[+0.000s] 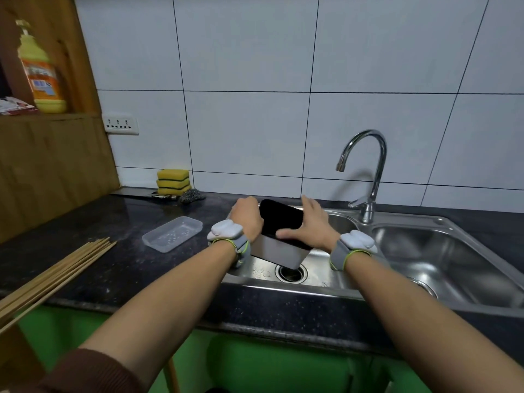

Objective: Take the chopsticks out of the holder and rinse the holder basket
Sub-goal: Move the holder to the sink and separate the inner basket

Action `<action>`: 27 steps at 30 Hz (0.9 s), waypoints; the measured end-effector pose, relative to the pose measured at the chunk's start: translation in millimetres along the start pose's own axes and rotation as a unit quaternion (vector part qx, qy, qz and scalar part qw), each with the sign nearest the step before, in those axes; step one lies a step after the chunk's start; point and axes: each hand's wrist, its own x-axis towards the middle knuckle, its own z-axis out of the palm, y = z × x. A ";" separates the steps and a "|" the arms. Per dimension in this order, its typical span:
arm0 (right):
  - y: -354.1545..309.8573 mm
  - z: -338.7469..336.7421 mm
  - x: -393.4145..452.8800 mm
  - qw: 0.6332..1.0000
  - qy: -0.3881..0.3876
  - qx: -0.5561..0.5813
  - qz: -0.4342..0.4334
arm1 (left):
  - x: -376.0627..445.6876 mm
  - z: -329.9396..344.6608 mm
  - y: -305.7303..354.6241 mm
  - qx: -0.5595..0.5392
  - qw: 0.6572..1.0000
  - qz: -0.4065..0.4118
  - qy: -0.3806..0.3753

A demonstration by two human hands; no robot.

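Left hand [246,217] curls round the holder [279,252] at its 9 o'clock end, right hand [313,225] lies spread at 3, and the tap [366,212] waits at 2 o'clock.

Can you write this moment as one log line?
chopsticks: out, on counter | holder: tilted over sink | left hand: grips holder | right hand: rests on holder | tap: no water seen

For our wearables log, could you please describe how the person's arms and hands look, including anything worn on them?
The left hand and right hand are bare, without gloves. Each wrist carries a rounded white device on a grey strap edged in lime green. The forearms are bare; a brown sleeve shows at the left arm's upper end. No cables are visible.
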 end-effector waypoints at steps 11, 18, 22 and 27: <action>-1.7 -12.8 -16.5 0.971 0.065 0.089 0.213 | -4.7 3.2 2.8 -0.060 0.997 -0.055 0.017; -3.5 -6.5 -10.5 0.963 0.130 0.044 0.232 | -7.4 6.5 0.3 -0.077 0.996 -0.043 0.012; -1.1 -3.7 -8.0 0.962 0.139 0.045 0.230 | -8.3 9.5 0.1 -0.066 0.998 -0.020 -0.001; -1.2 -1.1 -7.5 0.964 0.141 0.046 0.221 | -9.2 10.8 7.5 -0.069 0.997 -0.046 -0.005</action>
